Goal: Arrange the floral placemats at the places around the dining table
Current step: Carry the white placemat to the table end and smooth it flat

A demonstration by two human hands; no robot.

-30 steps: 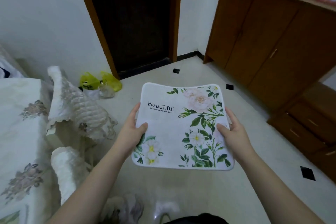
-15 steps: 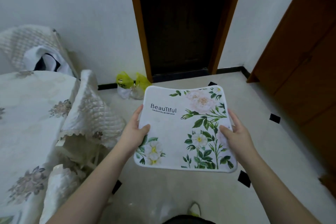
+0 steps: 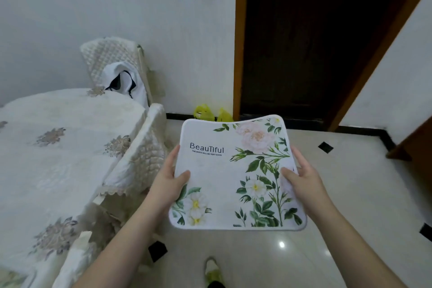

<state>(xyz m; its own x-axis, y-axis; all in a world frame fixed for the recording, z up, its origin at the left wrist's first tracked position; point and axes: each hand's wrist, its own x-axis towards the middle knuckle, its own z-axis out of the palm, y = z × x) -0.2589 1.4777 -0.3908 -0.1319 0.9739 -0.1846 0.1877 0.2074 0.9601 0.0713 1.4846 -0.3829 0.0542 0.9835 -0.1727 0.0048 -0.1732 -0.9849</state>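
A white floral placemat (image 3: 224, 177) printed with "Beautiful", pink and white flowers and green leaves is held flat in front of me, above the floor. My left hand (image 3: 167, 179) grips its left edge, thumb on top. My right hand (image 3: 304, 180) grips its right edge the same way. The dining table (image 3: 53, 147), under a cream embroidered cloth, stands to the left of the mat. At the bottom left corner a bit of another floral mat (image 3: 9, 278) lies on the table.
A chair with a quilted cream cover (image 3: 142, 161) is tucked at the table's near side, another chair (image 3: 114, 61) stands at the far end. A dark doorway (image 3: 315, 42) lies ahead, yellow bags (image 3: 210, 112) by the wall, a wooden cabinet (image 3: 418, 140) at the right. My foot (image 3: 212, 271) is below.
The view has swung left: the table now fills more of the left side and the cabinet has slid to the right edge. Both hands keep the same hold on the placemat.
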